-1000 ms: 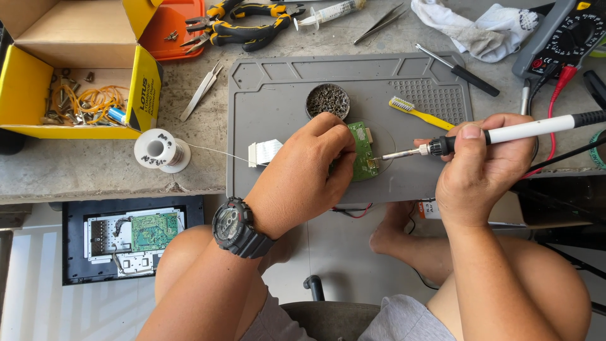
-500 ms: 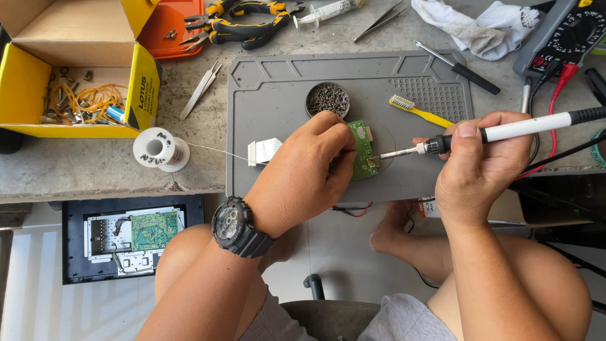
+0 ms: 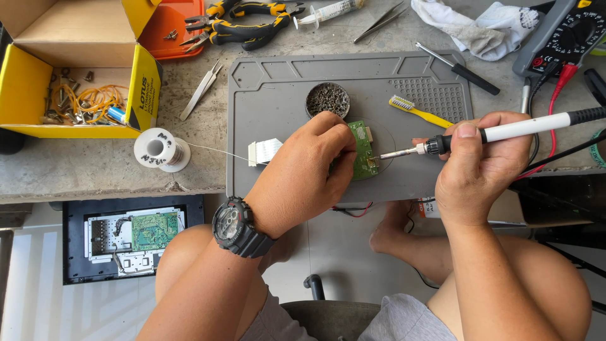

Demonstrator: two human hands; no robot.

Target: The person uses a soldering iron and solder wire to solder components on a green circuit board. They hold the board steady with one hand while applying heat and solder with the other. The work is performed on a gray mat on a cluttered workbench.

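The left hand (image 3: pixel 309 173) pins a green board (image 3: pixel 362 150) to the grey mat (image 3: pixel 284 95). From three o'clock, the right hand (image 3: pixel 483 167) grips a soldering iron (image 3: pixel 505 132), tip on the board. A solder spool (image 3: pixel 158 150) sits at nine o'clock on the desk (image 3: pixel 95 170).

yellow toothbrush (image 3: pixel 421 111), orange pliers (image 3: pixel 246 25), multimeter (image 3: pixel 562 35), white rag (image 3: pixel 483 25), tweezers (image 3: pixel 200 91)
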